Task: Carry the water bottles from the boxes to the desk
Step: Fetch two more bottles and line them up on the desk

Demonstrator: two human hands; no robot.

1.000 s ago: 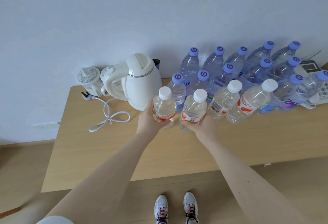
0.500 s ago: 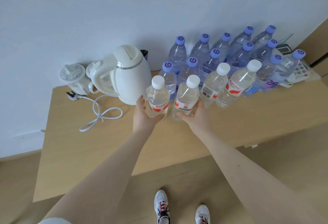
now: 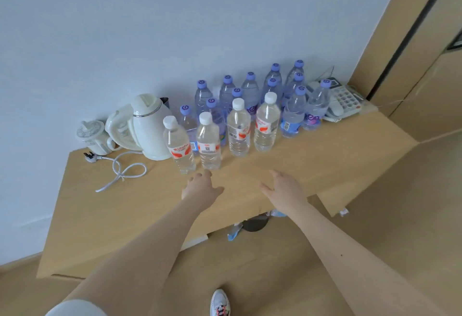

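Four white-capped bottles, red-labelled, capped and filled with clear water, are set upright in a slanting front row on the desk. The leftmost is placed just beside a white kettle. Behind them, purple-capped bottles, likewise filled, are ranked back to the wall.

The left hand is held close before the two leftmost white-capped bottles, fingers spread and nothing gripped. The right hand is held over the desk's front strip, fingers apart and likewise empty.

A small lidded pot and a loose plugged cord are found at the left, and a telephone at the right end. Bare desktop is left between the bottle row and the front edge. One shoe is seen on the floor below.
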